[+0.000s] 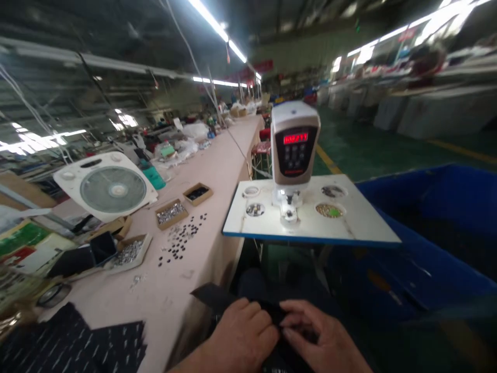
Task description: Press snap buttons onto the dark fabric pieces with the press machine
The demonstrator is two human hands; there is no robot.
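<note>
Black fabric lies over my lap at the bottom middle of the head view. My left hand is closed on it, fingers curled down with the knuckles up. Beside it, my right hand pinches the same fabric between thumb and fingertips; the spot between the two hands is dark and I cannot make out any small part there. Just ahead stands a white button press with a red digital display, its lit die set in a white table plate with blue edging.
On the pink-covered table at left are loose black and silver snap pieces, small boxes of metal parts, a box fan and patterned dark cloth. A large blue bin stands at right.
</note>
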